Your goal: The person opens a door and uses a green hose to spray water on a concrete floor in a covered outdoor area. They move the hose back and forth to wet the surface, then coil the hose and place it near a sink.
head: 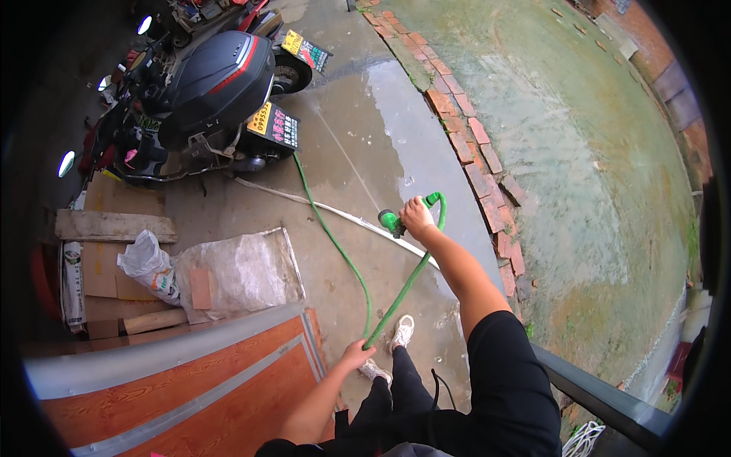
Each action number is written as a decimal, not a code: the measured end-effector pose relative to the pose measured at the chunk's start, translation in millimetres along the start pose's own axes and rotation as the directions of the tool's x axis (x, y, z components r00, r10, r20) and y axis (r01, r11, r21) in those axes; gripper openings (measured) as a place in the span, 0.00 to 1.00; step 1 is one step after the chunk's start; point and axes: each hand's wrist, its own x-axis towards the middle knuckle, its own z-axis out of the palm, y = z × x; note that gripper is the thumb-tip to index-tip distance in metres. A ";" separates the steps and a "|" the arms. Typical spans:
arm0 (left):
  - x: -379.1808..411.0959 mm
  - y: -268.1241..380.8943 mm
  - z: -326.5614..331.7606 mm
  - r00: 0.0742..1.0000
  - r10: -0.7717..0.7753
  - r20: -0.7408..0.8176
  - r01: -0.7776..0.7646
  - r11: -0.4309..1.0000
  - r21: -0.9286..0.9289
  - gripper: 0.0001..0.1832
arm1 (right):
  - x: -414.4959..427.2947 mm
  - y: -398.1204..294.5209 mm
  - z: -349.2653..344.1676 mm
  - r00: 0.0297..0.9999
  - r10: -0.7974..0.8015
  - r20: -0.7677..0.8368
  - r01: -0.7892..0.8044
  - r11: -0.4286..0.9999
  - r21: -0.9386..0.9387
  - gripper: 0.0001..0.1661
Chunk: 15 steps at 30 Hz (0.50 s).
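In my right hand (416, 216) is a green hose spray nozzle (390, 221) with a dark head. A thin jet of water (348, 161) runs from it towards the wet concrete floor (348, 97) near the parked scooters. From the nozzle's handle the green garden hose (406, 285) loops down to my left hand (357, 352), whose fingers are closed around it. Beyond that hand the hose goes on over the floor and passes out of sight by the nearer scooter (217, 97). A flat white hose (331, 211) lies across the floor beneath the green one.
Behind the nearer scooter stands another scooter (292, 71). A brick border (480, 171) edges the concrete on the right, beside muddy ground (559, 200). To the left lie a white woven sack (245, 274) with a brick (200, 288) on it, cardboard (100, 268) and a wood-grain panel (188, 394).
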 end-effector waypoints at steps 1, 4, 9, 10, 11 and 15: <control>-2.2 -11.5 -4.7 1.000 -0.028 -0.006 0.028 0.999 0.040 0.21 | -5.1 3.2 0.4 0.999 0.014 0.035 -0.015 1.000 0.013 0.14; -8.4 -39.4 -18.7 0.998 -0.058 -0.022 0.062 0.976 0.209 0.24 | -16.3 11.4 3.5 0.993 0.088 0.082 -0.089 0.996 0.012 0.15; -24.6 -40.0 -28.7 0.999 -0.023 -0.033 0.033 0.940 0.341 0.23 | -44.0 1.1 11.9 0.987 0.097 0.125 -0.094 0.995 -0.032 0.13; -30.5 -34.0 -30.2 0.999 -0.003 -0.045 0.020 0.929 0.369 0.22 | -48.1 -4.6 12.6 0.988 0.097 0.119 -0.093 0.995 -0.037 0.12; -35.8 -29.7 -30.5 0.995 0.061 -0.081 -0.028 0.934 0.357 0.20 | -50.7 -10.6 13.0 0.990 0.088 0.108 -0.087 0.996 -0.015 0.12; -53.6 -18.9 -31.4 0.945 0.270 -0.185 -0.195 0.919 0.343 0.15 | -55.9 -40.8 -2.8 0.999 0.024 0.027 -0.026 0.999 0.046 0.13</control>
